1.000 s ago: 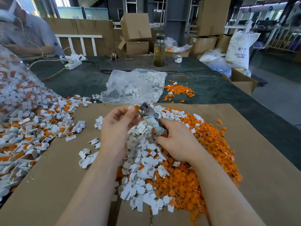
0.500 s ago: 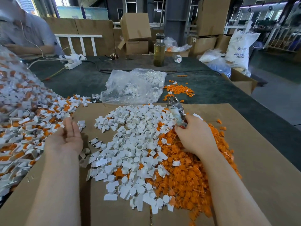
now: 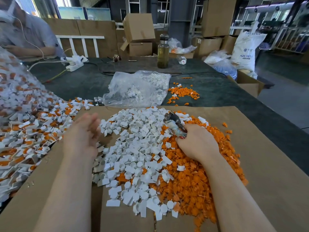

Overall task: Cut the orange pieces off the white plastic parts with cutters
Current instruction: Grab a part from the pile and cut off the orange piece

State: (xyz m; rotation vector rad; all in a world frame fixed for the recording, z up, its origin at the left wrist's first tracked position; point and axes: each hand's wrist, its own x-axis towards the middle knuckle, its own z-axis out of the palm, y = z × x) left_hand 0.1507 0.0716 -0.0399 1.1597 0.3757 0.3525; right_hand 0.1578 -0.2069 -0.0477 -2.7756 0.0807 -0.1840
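My right hand (image 3: 195, 143) grips the cutters (image 3: 173, 123) by the handles, jaws pointing up and away, and rests on a heap of cut-off orange pieces (image 3: 200, 181). Left of that heap lies a spread of trimmed white plastic parts (image 3: 133, 148). My left hand (image 3: 82, 138) is blurred with motion at the left edge of the white spread, fingers pointing up and right. Whether it holds a part cannot be seen. A large pile of white parts with orange pieces still attached (image 3: 33, 128) fills the left side.
Brown cardboard (image 3: 267, 164) covers the near table. Behind it lie a clear bag of white parts (image 3: 133, 87), a small orange scatter (image 3: 182, 93), a bottle (image 3: 163, 52) and a power strip (image 3: 74, 62). Another person (image 3: 25, 34) sits at far left.
A second ago both hands met at the cutters' jaws. My left hand then went out to the left pile and is now swinging back toward the middle. My right hand moved right, keeping the cutters.
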